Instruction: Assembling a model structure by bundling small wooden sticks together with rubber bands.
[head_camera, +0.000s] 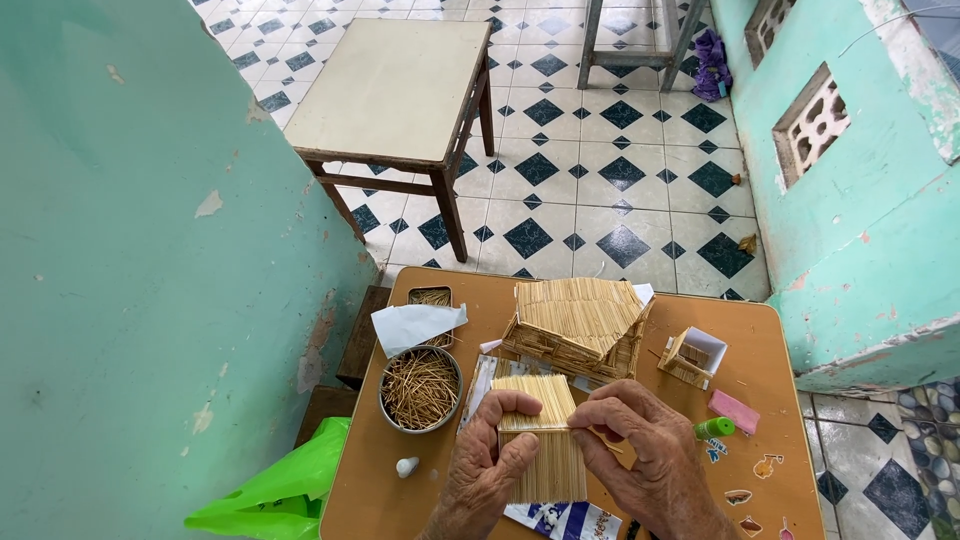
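My left hand (487, 460) grips the left edge of a flat panel of glued toothpicks (540, 440) that lies over the wooden table (770, 345). My right hand (640, 450) pinches the panel's right side, fingers bent toward its middle. Just beyond the panel stands a small toothpick house (577, 325) with a sloped roof. A round metal tin of loose toothpicks (421, 388) sits to the left of my hands.
A small white box with toothpick pieces (692, 356), a pink block (734, 410) and a green-capped glue tube (714, 428) lie at right. White paper (412, 325) and a green plastic bag (285, 490) are at left. A wooden stool (395, 95) stands on the tiled floor.
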